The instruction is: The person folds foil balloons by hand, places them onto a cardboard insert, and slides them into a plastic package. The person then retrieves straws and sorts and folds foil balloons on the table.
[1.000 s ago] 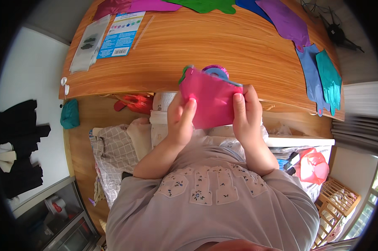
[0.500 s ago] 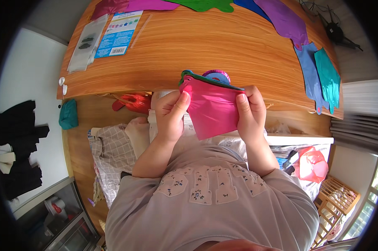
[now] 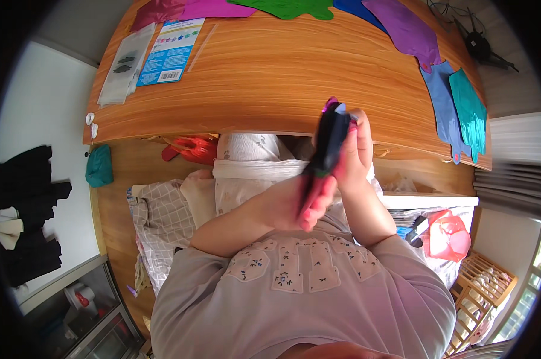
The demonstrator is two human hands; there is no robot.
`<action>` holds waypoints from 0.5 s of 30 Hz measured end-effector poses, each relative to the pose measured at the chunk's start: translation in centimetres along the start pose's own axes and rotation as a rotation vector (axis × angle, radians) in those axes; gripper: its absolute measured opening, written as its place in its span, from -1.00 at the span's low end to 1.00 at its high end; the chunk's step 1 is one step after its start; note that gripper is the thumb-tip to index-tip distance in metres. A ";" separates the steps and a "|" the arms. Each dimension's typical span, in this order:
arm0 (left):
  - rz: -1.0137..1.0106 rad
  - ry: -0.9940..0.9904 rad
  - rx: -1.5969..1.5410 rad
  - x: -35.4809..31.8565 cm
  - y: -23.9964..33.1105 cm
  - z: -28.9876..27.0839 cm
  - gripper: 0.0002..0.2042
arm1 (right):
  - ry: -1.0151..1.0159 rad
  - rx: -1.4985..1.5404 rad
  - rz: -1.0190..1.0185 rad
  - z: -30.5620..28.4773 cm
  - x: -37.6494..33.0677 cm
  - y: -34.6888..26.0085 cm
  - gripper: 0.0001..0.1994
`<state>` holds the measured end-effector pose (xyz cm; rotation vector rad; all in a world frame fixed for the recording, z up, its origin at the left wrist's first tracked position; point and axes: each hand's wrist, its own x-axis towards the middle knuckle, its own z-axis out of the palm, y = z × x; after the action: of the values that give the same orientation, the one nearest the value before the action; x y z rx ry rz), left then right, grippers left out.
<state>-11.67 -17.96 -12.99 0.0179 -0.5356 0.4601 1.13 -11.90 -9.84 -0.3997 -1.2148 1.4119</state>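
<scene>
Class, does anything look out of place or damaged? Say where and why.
Nothing looks spilled or damaged. Mildly odd: a crumpled red bundle sits below the edge of the wooden table, apart from the flat coloured sheets laid on top. The stack between left hand and right hand is too blurred to judge.

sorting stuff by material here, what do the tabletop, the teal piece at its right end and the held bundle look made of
Tabletop: wood or wood-look laminate, satin, going by its streaky brown grain. Teal piece: probably foil or thin plastic film, shiny, with bright crinkled glints. Held bundle: too blurred to tell material or finish.
</scene>
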 end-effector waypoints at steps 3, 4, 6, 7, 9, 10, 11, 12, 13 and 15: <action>0.345 0.085 0.179 0.3 -0.3 1.4 -0.47 | -0.082 -0.070 0.133 -0.7 0.6 -0.7 -0.83; 0.568 0.321 0.443 0.4 -0.4 3.1 -0.50 | -0.020 -0.117 0.056 0.4 0.6 -1.6 -0.81; 0.791 0.562 0.710 0.4 -0.1 3.8 -0.54 | 0.104 -0.209 -0.098 2.4 0.3 -2.9 -0.72; 0.935 0.658 0.906 0.5 0.1 3.8 -0.56 | 0.102 -0.208 -0.098 2.8 -0.3 -2.7 -0.72; 1.218 0.849 1.305 0.7 0.5 3.5 -0.59 | 0.134 -0.054 -0.142 3.5 -1.3 -2.0 -0.67; 1.220 0.850 1.305 0.7 0.6 3.4 -0.59 | 0.150 0.023 -0.164 3.6 -1.6 -1.8 -0.64; 1.225 0.871 1.362 0.7 0.7 3.2 -0.61 | 0.149 0.024 -0.163 3.5 -1.5 -1.8 -0.64; 1.232 0.897 1.420 0.5 0.7 3.0 -0.62 | 0.185 -0.002 -0.084 3.3 -1.5 -1.9 -0.66; 1.238 0.923 1.479 0.3 0.7 2.9 -0.64 | 0.221 -0.028 -0.005 2.9 -1.4 -2.0 -0.69; 1.234 0.868 1.463 -0.8 1.3 3.1 -0.66 | 0.259 -0.056 0.074 2.0 -1.2 -2.3 -0.71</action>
<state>-14.30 -17.55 -10.81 0.8858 0.8386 1.8666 1.00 -14.26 -7.64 -0.6516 -1.0387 1.3442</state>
